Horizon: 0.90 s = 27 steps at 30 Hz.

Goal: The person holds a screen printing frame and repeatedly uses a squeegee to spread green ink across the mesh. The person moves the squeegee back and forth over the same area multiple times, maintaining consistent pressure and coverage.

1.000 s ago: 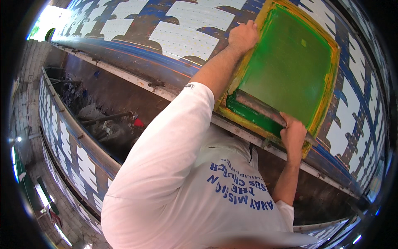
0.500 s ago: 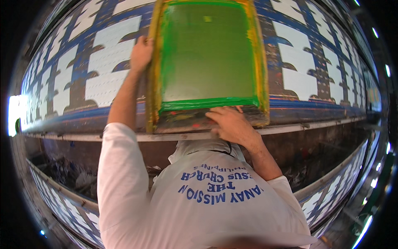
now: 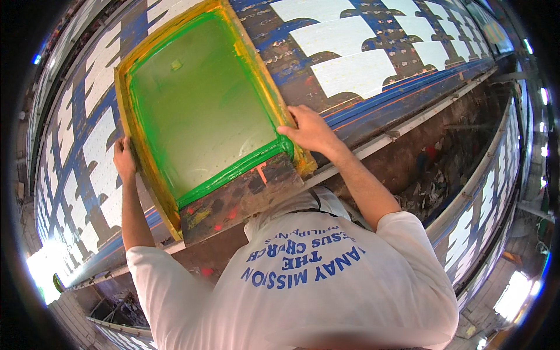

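Observation:
A screen-printing frame (image 3: pixel 119 93) with yellow-stained sides and a green-edged mesh (image 3: pixel 204 99) tilts over the long printing table. My left hand (image 3: pixel 124 158) is closed on its left side, fingers mostly hidden by the edge. My right hand (image 3: pixel 311 131) grips the lower right side, thumb lying over the top near the green border. Along the near end of the frame runs a dark, paint-spotted board (image 3: pixel 239 201) with an orange mark. Whether the frame rests on the table or is lifted off it, I cannot tell.
White cut pieces (image 3: pixel 338 46) lie in rows on the blue and brown stained table (image 3: pixel 280 64), on both sides of the frame. A pale rail (image 3: pixel 402 125) edges the table near me. Behind me, a second table (image 3: pixel 475 227) carries similar white pieces.
My right hand has gone from the board at the near end to the frame's right side. The frame now appears slanted and further left, and the whole view has turned.

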Available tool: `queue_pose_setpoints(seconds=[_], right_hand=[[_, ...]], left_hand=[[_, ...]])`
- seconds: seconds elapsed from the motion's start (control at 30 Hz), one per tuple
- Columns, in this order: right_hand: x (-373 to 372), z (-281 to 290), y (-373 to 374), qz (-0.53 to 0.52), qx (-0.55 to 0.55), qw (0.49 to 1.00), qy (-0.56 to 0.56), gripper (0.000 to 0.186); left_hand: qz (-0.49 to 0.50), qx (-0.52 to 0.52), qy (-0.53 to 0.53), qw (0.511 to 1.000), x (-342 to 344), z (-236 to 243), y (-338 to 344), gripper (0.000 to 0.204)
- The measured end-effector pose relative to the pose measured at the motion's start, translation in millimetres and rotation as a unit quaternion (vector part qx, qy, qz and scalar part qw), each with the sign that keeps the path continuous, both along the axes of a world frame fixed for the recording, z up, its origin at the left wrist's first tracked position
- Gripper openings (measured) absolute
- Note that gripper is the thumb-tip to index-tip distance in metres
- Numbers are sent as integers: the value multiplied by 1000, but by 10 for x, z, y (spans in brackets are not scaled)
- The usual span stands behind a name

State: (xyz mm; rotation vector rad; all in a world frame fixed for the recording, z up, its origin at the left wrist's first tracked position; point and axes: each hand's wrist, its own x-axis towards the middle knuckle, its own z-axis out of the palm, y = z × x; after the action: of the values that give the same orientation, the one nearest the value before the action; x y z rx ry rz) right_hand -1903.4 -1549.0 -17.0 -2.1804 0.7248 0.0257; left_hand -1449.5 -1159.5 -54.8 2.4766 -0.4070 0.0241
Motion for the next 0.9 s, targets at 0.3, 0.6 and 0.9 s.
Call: queue_pose_setpoints(seconds=[0.3,0.6,0.9], right_hand=[[155,-105,-11,-13,-82,997,-5,42],[107,112,-38,5,-120,989,-89,44],[-221,307,-1014,2,-138,985,-107,38]], left_hand=[[-17,-5,-3,1000,28,-49,74,48],[-42,-30,38,998,317,-228,296,53],[-35,-29,60,997,-19,327,-651,50]])
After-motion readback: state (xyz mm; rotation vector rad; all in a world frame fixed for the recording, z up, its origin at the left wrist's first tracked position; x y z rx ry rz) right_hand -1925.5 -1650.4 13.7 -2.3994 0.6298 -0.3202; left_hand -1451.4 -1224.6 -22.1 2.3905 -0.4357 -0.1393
